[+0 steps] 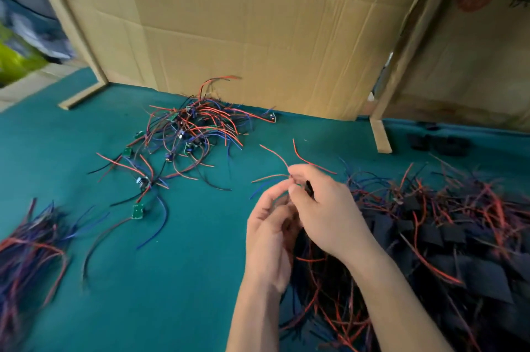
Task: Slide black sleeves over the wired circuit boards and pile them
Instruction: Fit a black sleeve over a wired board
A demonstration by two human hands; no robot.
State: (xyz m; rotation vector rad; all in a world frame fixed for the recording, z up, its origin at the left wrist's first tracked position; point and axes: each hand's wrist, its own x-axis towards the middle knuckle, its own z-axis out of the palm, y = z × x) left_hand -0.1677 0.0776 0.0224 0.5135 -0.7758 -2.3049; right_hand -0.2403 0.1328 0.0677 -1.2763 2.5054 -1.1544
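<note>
Hands meet above the green tabletop (177, 280), just right of its middle. The right hand (324, 208) has its thumb and forefinger curled and pinching a small black sleeve (309, 188) together with the thin red wires (275, 157) that spring up and away from the pinch toward the far side. The left hand (271, 236) sits just below and against it, palm turned up, fingers curled loosely around the same bundle; a red wire crosses its fingertips, though the board itself is hidden between the two hands and cannot be made out. To the right, touching the right forearm's far side and spreading to the frame's edge, lies a large pile of finished pieces (447, 248): flat black sleeves with red and blue wires sticking out in all directions. Farther back and left of the hands, well apart from them, a loose heap of bare circuit boards (195, 127) with red, blue and black wires rests near the foot of a cardboard sheet (243, 21) that stands upright along the rear. A single green board (138, 211) lies apart, nearer the left. At the left edge is another blurred bunch of wires (31, 242). A few dark, blurred sleeves (438, 145) lie at the far right behind a wooden strip (380, 135).
</note>
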